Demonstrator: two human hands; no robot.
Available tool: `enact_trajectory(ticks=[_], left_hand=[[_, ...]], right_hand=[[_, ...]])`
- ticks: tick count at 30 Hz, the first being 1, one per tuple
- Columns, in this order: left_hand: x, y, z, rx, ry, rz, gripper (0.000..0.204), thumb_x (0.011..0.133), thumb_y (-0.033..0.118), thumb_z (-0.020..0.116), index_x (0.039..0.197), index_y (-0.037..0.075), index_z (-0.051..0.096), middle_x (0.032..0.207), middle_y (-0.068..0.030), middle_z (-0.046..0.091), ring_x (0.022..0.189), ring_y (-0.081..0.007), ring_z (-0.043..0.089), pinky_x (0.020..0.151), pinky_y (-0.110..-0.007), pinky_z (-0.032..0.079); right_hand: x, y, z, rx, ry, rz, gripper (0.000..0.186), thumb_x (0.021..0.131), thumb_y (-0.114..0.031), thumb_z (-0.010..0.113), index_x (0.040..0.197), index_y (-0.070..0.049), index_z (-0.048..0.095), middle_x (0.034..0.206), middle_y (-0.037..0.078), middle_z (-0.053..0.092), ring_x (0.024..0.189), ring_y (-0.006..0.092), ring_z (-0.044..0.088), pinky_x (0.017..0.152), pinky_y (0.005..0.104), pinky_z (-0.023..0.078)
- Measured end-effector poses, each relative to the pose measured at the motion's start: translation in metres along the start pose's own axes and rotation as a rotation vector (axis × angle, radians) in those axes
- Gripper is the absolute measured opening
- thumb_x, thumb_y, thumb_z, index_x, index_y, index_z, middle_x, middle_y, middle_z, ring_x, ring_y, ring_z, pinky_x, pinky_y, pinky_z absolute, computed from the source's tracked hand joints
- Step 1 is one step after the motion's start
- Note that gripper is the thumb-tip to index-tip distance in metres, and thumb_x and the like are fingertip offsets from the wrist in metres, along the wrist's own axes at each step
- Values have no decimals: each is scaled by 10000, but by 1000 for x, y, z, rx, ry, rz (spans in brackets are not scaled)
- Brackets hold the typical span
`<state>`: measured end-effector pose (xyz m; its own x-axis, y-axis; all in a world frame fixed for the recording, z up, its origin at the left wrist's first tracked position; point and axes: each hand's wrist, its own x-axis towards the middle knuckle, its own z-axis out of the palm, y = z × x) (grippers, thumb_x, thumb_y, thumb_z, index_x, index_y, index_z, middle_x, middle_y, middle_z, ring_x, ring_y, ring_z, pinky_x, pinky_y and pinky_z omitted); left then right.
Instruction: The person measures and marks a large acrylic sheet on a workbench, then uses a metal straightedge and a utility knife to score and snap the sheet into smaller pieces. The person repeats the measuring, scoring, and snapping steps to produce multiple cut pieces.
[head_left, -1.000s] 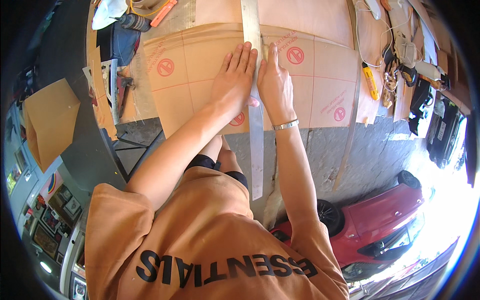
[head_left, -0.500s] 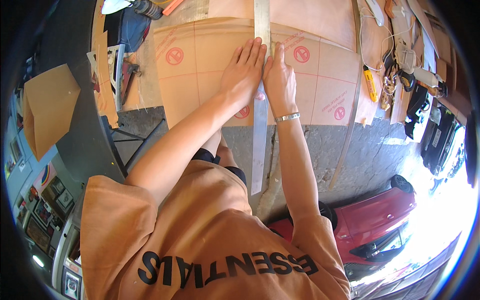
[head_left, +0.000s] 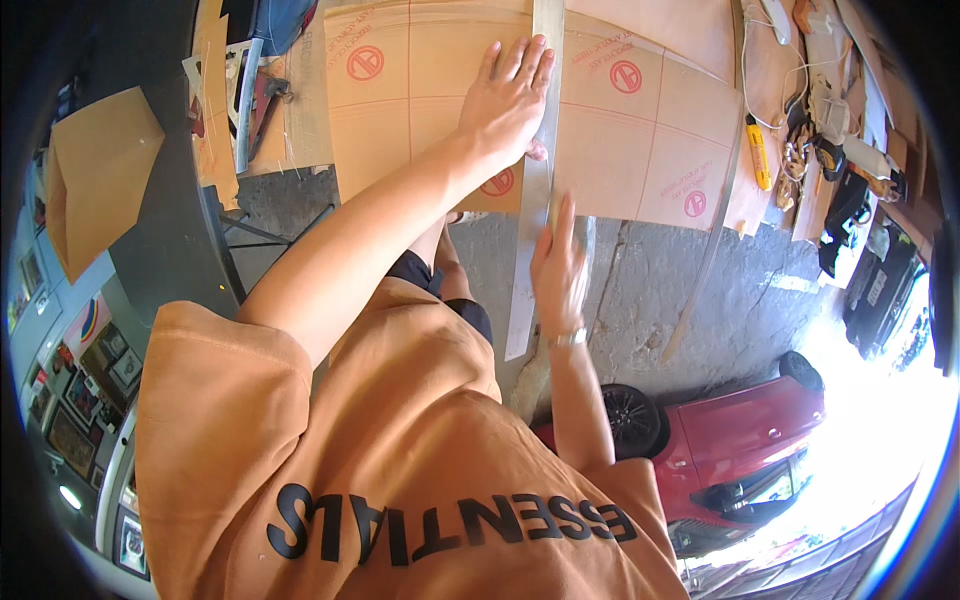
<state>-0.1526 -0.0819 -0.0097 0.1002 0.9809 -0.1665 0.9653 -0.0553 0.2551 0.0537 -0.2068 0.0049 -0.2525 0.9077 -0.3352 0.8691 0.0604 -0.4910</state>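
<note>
Holding item one, a long metal ruler, flat on a brown cardboard sheet: my left hand, fingers spread, palm pressing beside and partly on the ruler's left edge, grasping nothing.

Item two: my right hand, open, fingers extended up along the ruler's lower right edge, touching it, gripping nothing.

Ruler position: lies on the sheet, near end overhanging the table's edge toward me, above the concrete floor. Long axis runs straight away from me, far end pointing out of the top of view. It lies between both hands; the right hand is nearer the free end.

Adjacent: yellow utility knife on the table, well apart to the right.
</note>
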Motion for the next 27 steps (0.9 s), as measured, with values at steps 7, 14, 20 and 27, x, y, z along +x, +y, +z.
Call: enact_trajectory(ticks=[7,14,20,27], left_hand=[[5,10,-13,49,-85,-43,1358,541,484,935,1579,-71,257,1663,-231,261,1549,-365,248,1262,-534,218],[6,9,-14,-12,-67,-49,1291,574,366,942,1577,-63,252,1661,-237,259,1548,-377,249,1257,-518,230],[5,7,-9,-41,-20,-43,1198,613,289,920,1570,-52,286,1655,-237,276,1539,-386,268,1247,-521,249],[4,5,3,33,119,-8,983,741,211,829,1555,-42,339,1648,-234,300,1531,-382,292,1224,-555,274]], right_hand=[[1,-18,-47,177,164,99,645,1009,-50,555,1601,-65,303,837,269,684,685,426,679,537,476,513],[185,-66,-41,4,115,-30,574,1041,-203,518,1550,-11,335,720,284,661,636,441,686,517,540,519],[188,-62,-35,43,112,-121,563,1037,-226,524,1528,-7,360,657,257,659,603,446,686,491,521,537],[191,-65,-30,24,66,-54,542,1027,-212,526,1511,-15,381,679,271,668,619,449,690,506,523,548]])
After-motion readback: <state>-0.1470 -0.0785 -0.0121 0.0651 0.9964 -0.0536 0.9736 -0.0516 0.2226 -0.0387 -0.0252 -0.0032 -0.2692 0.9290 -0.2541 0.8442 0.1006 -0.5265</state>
